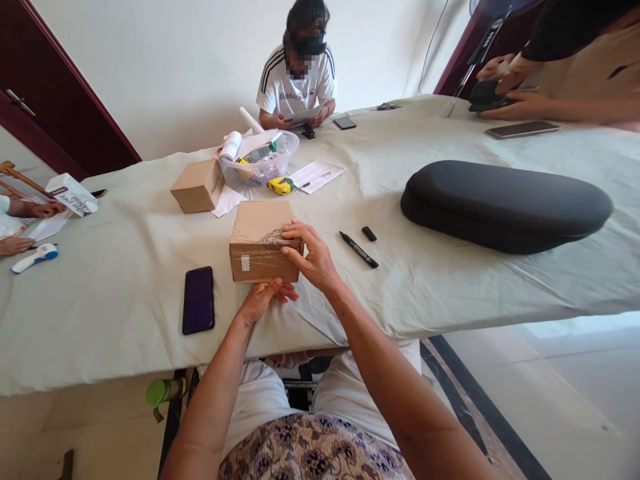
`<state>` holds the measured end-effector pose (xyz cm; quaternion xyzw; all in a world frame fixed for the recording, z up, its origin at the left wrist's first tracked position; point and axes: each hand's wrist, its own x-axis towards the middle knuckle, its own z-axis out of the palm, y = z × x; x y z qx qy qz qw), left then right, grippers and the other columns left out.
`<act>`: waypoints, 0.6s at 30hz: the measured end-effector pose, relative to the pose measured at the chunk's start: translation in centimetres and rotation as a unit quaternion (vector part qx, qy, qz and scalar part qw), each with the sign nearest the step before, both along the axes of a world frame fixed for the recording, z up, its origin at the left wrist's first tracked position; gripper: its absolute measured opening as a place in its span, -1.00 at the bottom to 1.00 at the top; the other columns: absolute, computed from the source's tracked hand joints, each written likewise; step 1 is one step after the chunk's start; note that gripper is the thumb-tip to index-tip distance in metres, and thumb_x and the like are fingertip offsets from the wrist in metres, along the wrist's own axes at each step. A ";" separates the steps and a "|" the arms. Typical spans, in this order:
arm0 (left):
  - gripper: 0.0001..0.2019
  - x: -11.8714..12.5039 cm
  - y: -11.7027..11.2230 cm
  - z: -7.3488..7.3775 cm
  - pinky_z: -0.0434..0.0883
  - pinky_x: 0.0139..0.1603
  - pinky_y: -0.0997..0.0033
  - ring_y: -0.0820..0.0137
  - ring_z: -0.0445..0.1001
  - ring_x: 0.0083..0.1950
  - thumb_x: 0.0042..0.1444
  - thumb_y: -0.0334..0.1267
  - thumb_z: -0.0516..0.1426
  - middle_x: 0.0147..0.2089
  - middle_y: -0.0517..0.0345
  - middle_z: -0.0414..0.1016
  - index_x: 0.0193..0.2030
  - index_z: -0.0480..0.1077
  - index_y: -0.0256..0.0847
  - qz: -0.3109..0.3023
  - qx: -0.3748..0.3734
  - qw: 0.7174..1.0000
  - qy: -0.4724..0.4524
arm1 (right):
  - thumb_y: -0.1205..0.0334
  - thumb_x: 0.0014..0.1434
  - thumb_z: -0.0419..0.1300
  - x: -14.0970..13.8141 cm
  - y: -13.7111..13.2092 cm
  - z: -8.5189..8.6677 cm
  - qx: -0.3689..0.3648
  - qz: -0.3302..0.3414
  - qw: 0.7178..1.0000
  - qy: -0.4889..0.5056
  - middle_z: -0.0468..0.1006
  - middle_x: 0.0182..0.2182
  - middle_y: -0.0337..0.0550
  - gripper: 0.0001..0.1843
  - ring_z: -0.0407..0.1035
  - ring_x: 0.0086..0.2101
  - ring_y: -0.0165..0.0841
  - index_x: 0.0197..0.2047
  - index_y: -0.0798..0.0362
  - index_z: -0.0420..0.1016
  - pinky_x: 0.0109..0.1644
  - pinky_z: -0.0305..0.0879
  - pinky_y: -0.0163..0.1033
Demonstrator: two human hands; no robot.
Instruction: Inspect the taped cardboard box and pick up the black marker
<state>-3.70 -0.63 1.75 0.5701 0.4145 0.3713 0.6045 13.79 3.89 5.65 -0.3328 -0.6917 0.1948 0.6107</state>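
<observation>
A brown cardboard box (245, 227) is in front of me at the table's near side, with dark scribbled lines on its top and a small white patterned label on its front. My right hand (313, 253) grips its right edge, fingers on the top and thumb lower down. Under the front lower edge, my left hand (265, 297) holds the box, thumb against the edge and fingers partly spread below. To the right lie an uncapped black marker (359, 250) and its cap (369, 233). A dark-screened phone (198, 300) is left of the box.
Behind stand a second cardboard box (195, 187) and a plastic basket (287, 157) of odds and ends, near a yellow tape measure (281, 185). A long black case (505, 203) lies right. One person (297, 83) sits opposite holding paper; other people's hands show at both sides.
</observation>
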 end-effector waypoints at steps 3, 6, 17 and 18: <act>-0.35 0.1 0.0 -0.1 0.46 -0.18 0.28 0.18 0.63 -0.22 0.13 0.32 0.13 -0.27 -0.18 0.69 -0.21 0.59 -0.35 -0.002 -0.005 1.000 0.000 | 0.04 0.29 0.22 0.5 -0.1 0.2 -0.002 0.024 1.000 -0.007 0.55 0.06 -0.05 -0.78 0.31 0.25 -0.16 -0.06 -0.07 0.50 0.39 0.20 0.15; -0.35 0.0 0.3 -0.4 0.46 -0.18 0.27 0.17 0.64 -0.22 0.12 0.32 0.14 -0.27 -0.19 0.68 -0.22 0.59 -0.36 0.001 -0.014 1.000 -0.002 | 0.12 0.29 0.21 0.1 -0.1 -0.1 -0.010 -0.007 1.000 0.010 0.57 0.02 -0.06 -0.85 0.34 0.23 -0.16 -0.09 -0.07 0.51 0.38 0.21 0.17; -0.35 0.1 0.4 -0.1 0.44 -0.28 0.36 0.21 0.66 -0.24 0.14 0.33 0.11 -0.28 -0.17 0.69 -0.23 0.58 -0.34 0.018 -0.017 0.999 -0.021 | -0.20 0.30 0.17 1.6 -0.6 -0.4 -0.077 0.009 0.995 0.057 0.34 0.32 -0.04 -0.45 0.22 0.32 -0.13 0.26 -0.16 0.33 0.29 0.35 0.08; -0.32 0.2 0.4 0.1 0.42 -0.32 0.38 0.21 0.66 -0.25 0.12 0.37 0.11 -0.27 -0.19 0.69 -0.24 0.58 -0.35 0.017 -0.027 0.999 -0.018 | -0.22 0.32 0.12 2.1 -0.7 -0.9 -0.092 -0.002 0.993 0.073 0.35 0.32 -0.03 -0.44 0.25 0.30 -0.13 0.27 -0.16 0.32 0.26 0.37 0.07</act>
